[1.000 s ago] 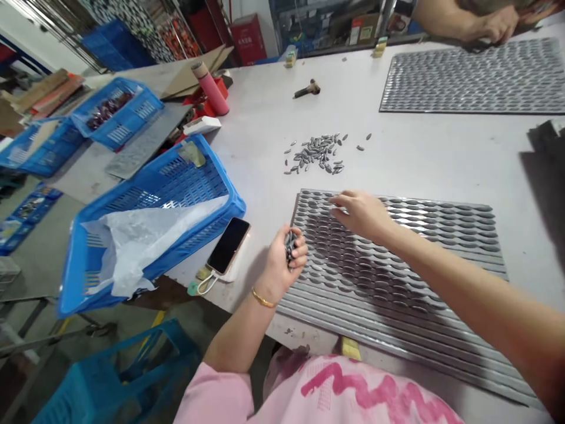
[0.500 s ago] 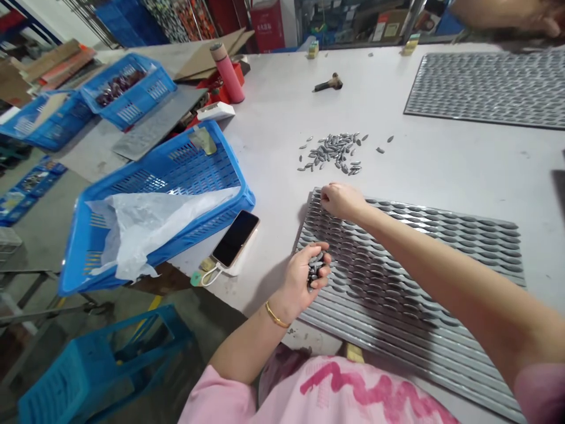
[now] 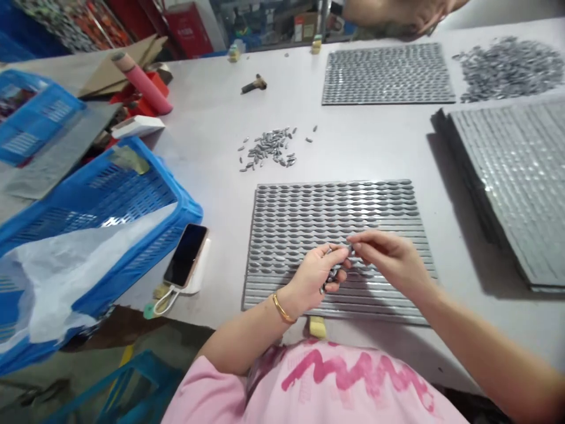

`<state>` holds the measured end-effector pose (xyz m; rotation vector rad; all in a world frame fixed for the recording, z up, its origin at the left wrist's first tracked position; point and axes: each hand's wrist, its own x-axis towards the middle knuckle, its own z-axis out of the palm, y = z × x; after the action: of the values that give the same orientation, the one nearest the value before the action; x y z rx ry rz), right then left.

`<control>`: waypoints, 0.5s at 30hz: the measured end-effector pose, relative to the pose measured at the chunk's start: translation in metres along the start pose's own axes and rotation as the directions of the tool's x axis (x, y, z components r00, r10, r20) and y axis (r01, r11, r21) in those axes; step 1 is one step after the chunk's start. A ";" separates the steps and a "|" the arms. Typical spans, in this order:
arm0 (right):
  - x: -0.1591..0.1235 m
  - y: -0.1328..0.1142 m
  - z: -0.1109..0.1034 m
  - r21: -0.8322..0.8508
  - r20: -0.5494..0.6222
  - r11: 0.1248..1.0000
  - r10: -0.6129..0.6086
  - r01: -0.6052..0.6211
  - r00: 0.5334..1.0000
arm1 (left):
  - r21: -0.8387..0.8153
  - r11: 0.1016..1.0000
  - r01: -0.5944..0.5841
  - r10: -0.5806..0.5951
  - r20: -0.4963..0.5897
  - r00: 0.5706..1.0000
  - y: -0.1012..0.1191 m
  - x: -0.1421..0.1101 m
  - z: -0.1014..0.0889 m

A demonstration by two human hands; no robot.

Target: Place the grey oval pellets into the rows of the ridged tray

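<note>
My left hand (image 3: 318,275) is curled around several small grey leaf-shaped pieces (image 3: 333,274), some showing between the fingers. Close beside it, my right hand (image 3: 388,256) pinches one grey piece (image 3: 351,248) at the left hand's thumb. Both are above a grey grooved board (image 3: 282,288) lying on the white table. Pointed pieces sit in rows along the board's upper and left grooves; grooves at the lower edge and right side are bare. Beyond the board is a loose pile of the same pieces (image 3: 269,147).
Left stand a blue basket (image 3: 185,203) with white plastic and a phone (image 3: 186,254). A stack of grooved boards (image 3: 512,194) is at right. Farther back are a filled board (image 3: 388,73), a large pile of pieces (image 3: 512,68), another person's hands (image 3: 410,15), and a dark-handled tool (image 3: 254,85).
My right hand has come from the board's far left corner to meet my left hand over the board. The view has turned right, bringing the board stack and large pile into sight.
</note>
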<state>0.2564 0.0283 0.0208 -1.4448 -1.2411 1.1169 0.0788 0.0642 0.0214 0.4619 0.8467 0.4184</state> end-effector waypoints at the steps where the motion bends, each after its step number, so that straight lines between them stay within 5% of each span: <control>1: -0.015 0.006 -0.008 -0.037 -0.023 0.999 -0.028 0.027 0.999 | 0.029 0.999 0.037 -0.038 0.028 0.999 -0.006 0.002 0.006; 6: -0.056 0.030 -0.047 -0.209 0.060 0.954 -0.209 0.217 0.976 | 0.137 0.973 0.187 -0.198 0.069 0.978 -0.029 0.010 0.030; 9: -0.058 0.043 -0.069 -0.259 0.029 0.944 -0.206 0.206 0.978 | 0.122 0.966 0.227 -0.233 0.036 0.972 -0.030 0.015 0.036; 12: -0.057 0.057 -0.085 -0.354 -0.041 0.916 -0.218 0.190 0.975 | 0.051 0.976 0.212 -0.210 -0.043 0.977 -0.026 0.016 0.034; 15: -0.061 0.066 -0.089 -0.419 0.037 0.876 -0.247 0.239 0.968 | 0.040 0.990 0.135 -0.129 -0.123 0.984 -0.023 0.010 0.027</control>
<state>0.3498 -0.0452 -0.0224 -1.5479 -1.6736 0.6876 0.1102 0.0450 0.0184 0.4250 1.0004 0.3061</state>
